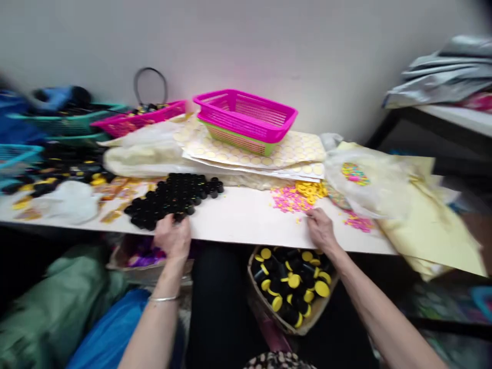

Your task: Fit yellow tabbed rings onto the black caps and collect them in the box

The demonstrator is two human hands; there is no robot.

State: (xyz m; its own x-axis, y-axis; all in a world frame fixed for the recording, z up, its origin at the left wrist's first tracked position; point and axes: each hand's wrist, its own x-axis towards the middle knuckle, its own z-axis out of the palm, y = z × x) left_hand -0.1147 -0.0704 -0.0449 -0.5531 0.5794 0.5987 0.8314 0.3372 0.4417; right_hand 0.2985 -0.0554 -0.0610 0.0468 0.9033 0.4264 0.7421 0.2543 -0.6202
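My left hand is at the near edge of a cluster of small black jars on the white table, its fingers curled round one jar. My right hand rests near the table's front edge, fingers bent and pinched just below a heap of pink bits and yellow rings. What the right fingers hold is too blurred to make out. Under the table between my arms stands a box full of black jars with yellow lids.
A pink basket sits nested in a green one on sheets of round stickers. Plastic bags and yellow sheets lie at the right. More baskets and jars crowd the left. Green and blue bags fill the floor.
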